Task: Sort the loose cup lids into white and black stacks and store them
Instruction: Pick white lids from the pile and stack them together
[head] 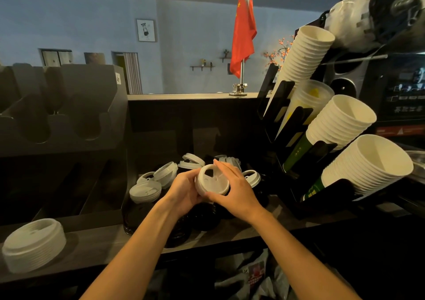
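a: where's the small stack of white lids (212,181)?
b: gripped between both hands, left hand (184,191) curled round one rim, right hand (236,191) round the other, above the black lids (202,219), top face tilted toward the camera
a: and the big white stack (34,244)?
b: on the table (92,249), well down to the left, nearer the left hand, so i'd guess that hand carries it over

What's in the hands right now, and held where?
A white lid, held by both: left hand cups its left side, right hand pinches its right rim.
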